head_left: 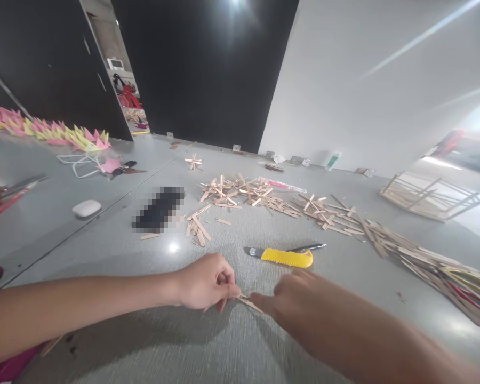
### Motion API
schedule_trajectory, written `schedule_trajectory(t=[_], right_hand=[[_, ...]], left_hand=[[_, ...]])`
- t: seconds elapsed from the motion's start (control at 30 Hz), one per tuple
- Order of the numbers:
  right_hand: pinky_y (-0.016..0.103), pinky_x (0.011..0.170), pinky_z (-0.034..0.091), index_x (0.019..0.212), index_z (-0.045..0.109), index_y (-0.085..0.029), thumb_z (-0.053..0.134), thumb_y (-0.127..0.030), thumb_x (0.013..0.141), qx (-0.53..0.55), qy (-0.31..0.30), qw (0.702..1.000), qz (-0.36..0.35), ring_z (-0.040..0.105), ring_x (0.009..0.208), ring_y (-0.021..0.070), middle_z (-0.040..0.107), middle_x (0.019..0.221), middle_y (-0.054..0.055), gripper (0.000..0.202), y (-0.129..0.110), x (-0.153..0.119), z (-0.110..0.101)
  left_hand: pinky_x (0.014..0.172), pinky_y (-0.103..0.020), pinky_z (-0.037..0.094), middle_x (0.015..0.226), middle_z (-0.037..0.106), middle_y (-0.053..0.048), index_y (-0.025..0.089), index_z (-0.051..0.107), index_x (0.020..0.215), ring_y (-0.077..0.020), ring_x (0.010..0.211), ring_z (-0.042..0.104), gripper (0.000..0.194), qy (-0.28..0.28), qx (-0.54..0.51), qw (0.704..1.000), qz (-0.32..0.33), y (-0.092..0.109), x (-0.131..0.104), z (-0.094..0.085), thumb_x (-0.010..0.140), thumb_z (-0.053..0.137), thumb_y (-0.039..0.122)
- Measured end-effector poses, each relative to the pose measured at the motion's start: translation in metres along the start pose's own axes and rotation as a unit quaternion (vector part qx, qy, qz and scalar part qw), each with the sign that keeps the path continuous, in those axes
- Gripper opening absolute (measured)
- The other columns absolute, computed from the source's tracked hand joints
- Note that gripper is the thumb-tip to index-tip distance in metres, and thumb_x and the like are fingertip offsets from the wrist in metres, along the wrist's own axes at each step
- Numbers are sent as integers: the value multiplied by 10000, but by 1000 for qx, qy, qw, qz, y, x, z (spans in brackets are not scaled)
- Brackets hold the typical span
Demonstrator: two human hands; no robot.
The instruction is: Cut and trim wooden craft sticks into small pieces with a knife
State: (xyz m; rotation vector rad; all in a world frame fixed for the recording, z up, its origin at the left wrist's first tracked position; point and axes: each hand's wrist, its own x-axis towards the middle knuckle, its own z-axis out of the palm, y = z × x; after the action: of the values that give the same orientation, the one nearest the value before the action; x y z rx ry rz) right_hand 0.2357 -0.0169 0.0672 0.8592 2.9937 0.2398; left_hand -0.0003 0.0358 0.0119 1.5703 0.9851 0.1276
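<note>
My left hand (208, 282) pinches the end of a small wooden craft stick (251, 304) between thumb and fingers, low over the grey floor. From the other side my right hand (296, 298) is closed at the same stick, its index finger stretched along it; the palm side and thumb are hidden. Just beyond the hands lies a yellow utility knife (287, 258), its blade end pointing left. A dark pen (310, 247) rests behind the knife. Farther out is a small cluster of craft sticks (200, 226).
Loose and crossed sticks form a heap (240, 191) ahead. Long wooden strips (420, 256) run along the right, near a stick frame (432, 197). A white case (87, 208), scissors (124, 169) and pink-yellow paper shapes (52, 130) lie left. A white wall (368, 80) stands behind.
</note>
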Motion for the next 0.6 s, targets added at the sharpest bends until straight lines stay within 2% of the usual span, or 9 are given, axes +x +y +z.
schedule_trajectory(t=[0.07,0.13,0.2,0.27,0.37,0.43,0.5,0.53,0.6], right_hand=[[293,454,327,1180,690,-192,597,10,782,4,21,1000,14,496,465,114,627,651,-53,455,-5,-15,13],[276,503,394,1399,553,-112,523,41,787,31,35,999,17,564,527,123,656,723,-25,631,-14,-33,29],[281,500,411,1445,478,-52,463,30,836,36,63,997,24,575,535,139,647,721,-9,614,-22,-46,43],[285,495,423,1461,443,-28,454,2,875,39,57,997,33,589,550,145,667,753,8,587,-28,-52,49],[303,471,397,1446,480,-60,508,13,835,28,22,999,23,589,523,145,682,737,-11,616,-26,-43,38],[331,438,327,1337,599,-122,562,13,782,5,-2,1000,11,549,466,148,665,666,-36,573,-22,-26,20],[353,425,223,1022,722,-211,627,-25,751,-20,-34,999,12,480,428,146,629,595,-43,342,-18,-6,1],[363,439,186,818,710,-234,651,-36,741,-47,-38,998,11,463,436,155,602,562,-32,220,-17,3,-8],[367,471,163,602,606,-251,689,-38,743,-83,-54,995,-5,436,449,160,548,515,-24,268,-15,16,-19]], left_hand=[[338,-160,336,557,619,23,177,620,682,-71,358,433,256,2,0,1000,-6,0,1,0,904,626,305],[330,-161,322,547,608,27,178,617,681,-70,351,420,256,5,1,1000,-10,0,1,1,907,627,296],[322,-163,305,543,603,29,179,609,675,-72,349,416,261,8,4,1000,-11,0,1,1,908,630,295],[319,-165,297,544,603,29,181,604,672,-73,348,417,265,8,7,1000,-10,0,0,1,908,633,298],[327,-167,312,550,609,26,179,610,677,-75,350,427,263,3,11,1000,-8,1,0,0,909,631,299],[341,-170,330,558,616,22,175,618,681,-78,357,443,262,-1,13,1000,-6,3,-1,-1,908,634,305],[351,-173,337,564,621,19,174,620,681,-79,363,453,264,-4,13,1000,-3,4,-1,-2,905,641,312],[353,-175,335,566,622,19,174,619,682,-79,363,453,265,-6,13,1000,-2,4,-1,-3,905,642,315],[355,-176,326,566,619,22,176,613,680,-77,362,451,266,-9,11,1000,-1,3,0,-5,905,640,316]])
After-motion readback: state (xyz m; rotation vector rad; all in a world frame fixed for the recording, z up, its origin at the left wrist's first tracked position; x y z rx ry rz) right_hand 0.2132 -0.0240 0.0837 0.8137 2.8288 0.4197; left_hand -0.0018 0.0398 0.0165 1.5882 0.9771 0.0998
